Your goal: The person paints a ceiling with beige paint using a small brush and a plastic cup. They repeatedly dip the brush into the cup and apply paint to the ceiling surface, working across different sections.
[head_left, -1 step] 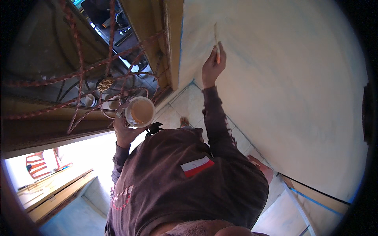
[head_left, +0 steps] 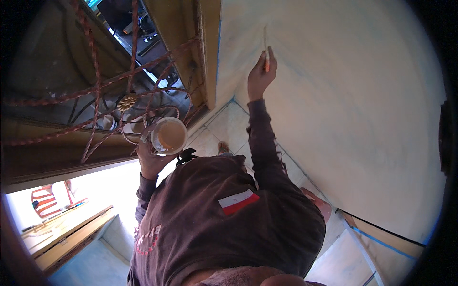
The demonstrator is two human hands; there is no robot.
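My right hand (head_left: 262, 76) is raised against the pale cream wall (head_left: 353, 109), its fingers closed round a slim paintbrush (head_left: 267, 63) with an orange handle. The brush points away from me, its bristle end near or on the wall; actual contact is hard to make out. Lower on the left, my left hand (head_left: 151, 159) grips a clear plastic cup (head_left: 169, 135) from its side. Tan-beige paint (head_left: 172, 132) shows inside the cup, with smears on its inner wall.
Reddish-brown twisted rails (head_left: 98, 71) with a gold rosette (head_left: 127, 102) cross a wood-framed glass pane (head_left: 47, 57) at my left. Blue tape (head_left: 219, 71) edges the wall by the frame. Pale tiles (head_left: 224, 121) lie below; a red chair (head_left: 44, 200) stands beyond at lower left.
My right hand and the paintbrush have shifted slightly up and to the right along the wall. The left hand and the cup stay in place.
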